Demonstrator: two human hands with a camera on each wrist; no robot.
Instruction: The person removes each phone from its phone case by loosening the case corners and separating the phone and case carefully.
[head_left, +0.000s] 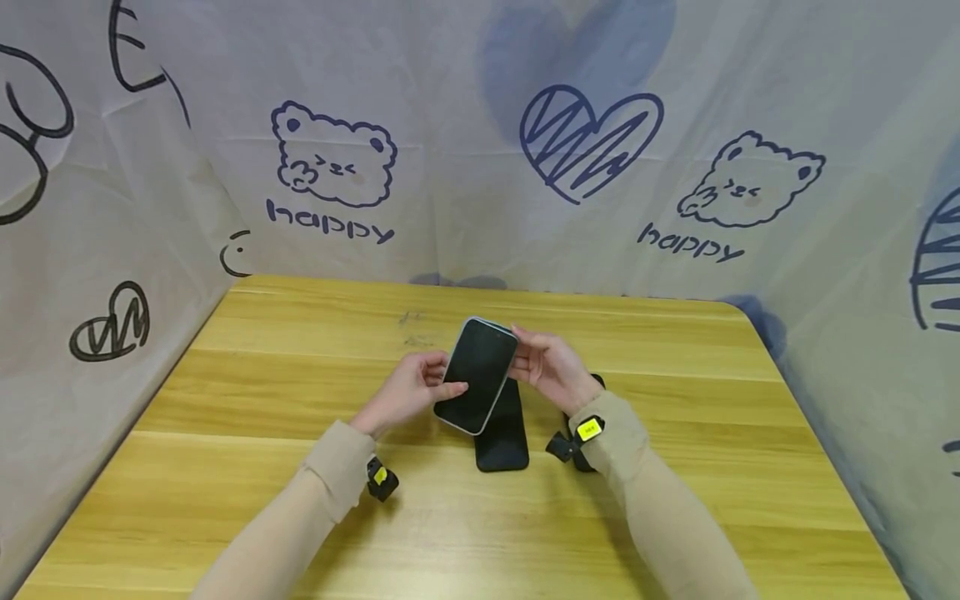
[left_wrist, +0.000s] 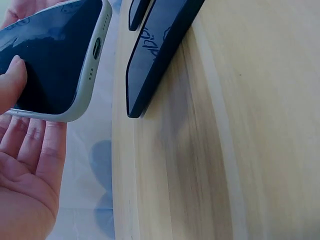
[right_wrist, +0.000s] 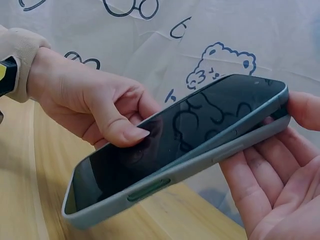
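Observation:
A phone [head_left: 476, 371] with a dark screen is tilted above the table, partly in a pale grey-green case [right_wrist: 107, 211]. Its top end stands lifted out of the case, leaving a wedge-shaped gap; the bottom end sits inside. My left hand [head_left: 405, 387] grips phone and case from the left, thumb on the screen and fingers beneath. At the upper right corner, my right hand [head_left: 551, 367] holds on, thumb at the phone's top edge and fingers under the case. Below lies a black phone-shaped slab [head_left: 503, 437] with a glossy face, partly covered by the held phone.
Another dark slab [head_left: 585, 461] lies on the wooden table [head_left: 300, 392] beneath my right wrist, mostly hidden. A white cloth [head_left: 450, 208] with drawn bears and hearts hangs behind the table and along its sides. Both wrists carry small black devices.

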